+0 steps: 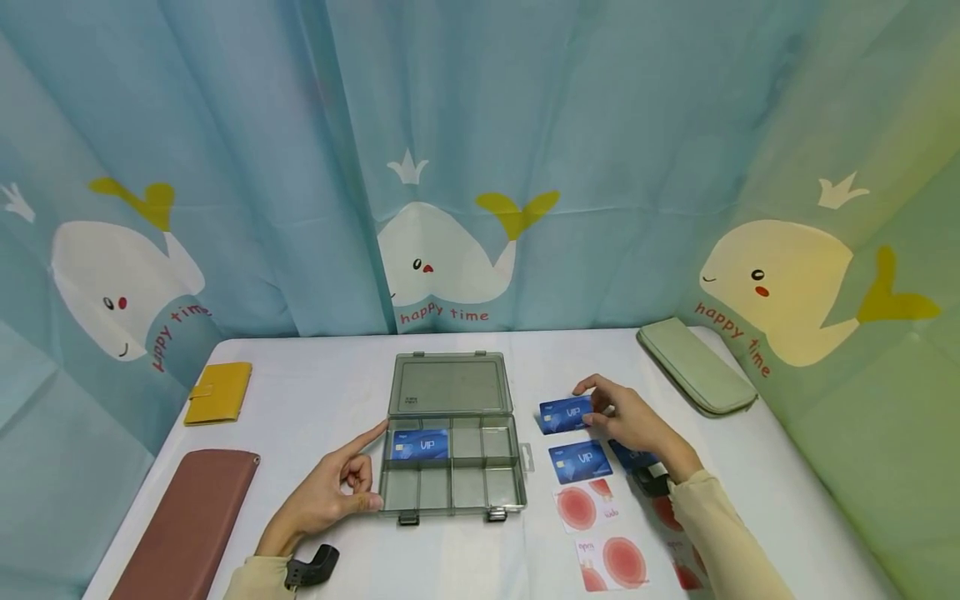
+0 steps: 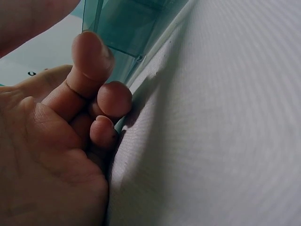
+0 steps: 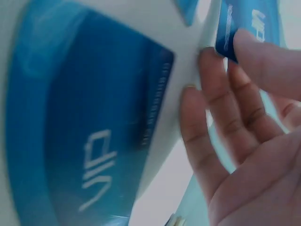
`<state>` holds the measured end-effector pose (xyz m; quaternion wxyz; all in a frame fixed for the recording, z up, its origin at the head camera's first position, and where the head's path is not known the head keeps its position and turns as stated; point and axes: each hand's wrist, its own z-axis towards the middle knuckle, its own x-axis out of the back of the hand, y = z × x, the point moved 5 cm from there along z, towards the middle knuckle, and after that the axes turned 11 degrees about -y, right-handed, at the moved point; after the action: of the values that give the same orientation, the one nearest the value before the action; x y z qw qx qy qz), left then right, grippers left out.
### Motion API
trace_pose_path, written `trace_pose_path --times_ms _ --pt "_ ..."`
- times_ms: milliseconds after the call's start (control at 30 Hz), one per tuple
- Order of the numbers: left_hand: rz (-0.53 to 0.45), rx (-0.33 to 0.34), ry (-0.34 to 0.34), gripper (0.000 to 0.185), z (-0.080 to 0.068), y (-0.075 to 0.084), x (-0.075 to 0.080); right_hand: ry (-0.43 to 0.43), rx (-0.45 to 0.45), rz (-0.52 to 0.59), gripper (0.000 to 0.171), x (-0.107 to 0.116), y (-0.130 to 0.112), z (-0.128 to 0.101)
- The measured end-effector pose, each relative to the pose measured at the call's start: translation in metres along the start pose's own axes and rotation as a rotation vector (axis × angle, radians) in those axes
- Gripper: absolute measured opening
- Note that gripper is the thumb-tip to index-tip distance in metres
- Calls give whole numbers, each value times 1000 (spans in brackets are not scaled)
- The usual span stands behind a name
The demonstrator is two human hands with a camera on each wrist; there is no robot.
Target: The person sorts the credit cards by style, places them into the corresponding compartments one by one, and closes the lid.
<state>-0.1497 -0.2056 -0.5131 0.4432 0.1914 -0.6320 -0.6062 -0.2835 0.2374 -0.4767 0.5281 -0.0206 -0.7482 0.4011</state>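
Note:
A green-tinted transparent divided box (image 1: 480, 487) lies with its lid (image 1: 452, 383) tilted back. In its upper left compartments rests a blue VIP card (image 1: 422, 445). My left hand (image 1: 330, 492) touches the box's left side with extended index finger and thumb, its other fingers folded in. My right hand (image 1: 626, 417) pinches the right end of another blue VIP card (image 1: 564, 414), raised at a tilt; the right wrist view shows the thumb on that card (image 3: 258, 21). Just below it lies a further VIP card (image 1: 581, 462), with one more (image 1: 633, 457) partly hidden beneath the right wrist.
Red-and-white cards (image 1: 587, 507) lie in rows at the lower right, some covered by the right sleeve. A sage green zip pouch (image 1: 697, 367) is at the back right. Along the left side are a yellow wallet (image 1: 218, 392) and a long brown wallet (image 1: 187, 521). A whale-print curtain stands behind.

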Motion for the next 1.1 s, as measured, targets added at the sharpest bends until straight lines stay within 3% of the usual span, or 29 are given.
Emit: trace_pose_path --times_ms 233,500,733,900,1100 --pt "10 -3 1 98 -1 0 0 0 -29 180 38 3 -3 -1" --pt "14 -32 3 98 0 1 1 64 -21 330 45 6 -15 2" --pt "16 -25 6 98 -1 0 1 63 33 380 61 5 -30 8" --pt "21 4 7 100 -2 -1 1 40 75 434 61 0 -43 14" --pt "17 21 7 101 0 -1 1 -18 139 415 55 -11 -60 21"
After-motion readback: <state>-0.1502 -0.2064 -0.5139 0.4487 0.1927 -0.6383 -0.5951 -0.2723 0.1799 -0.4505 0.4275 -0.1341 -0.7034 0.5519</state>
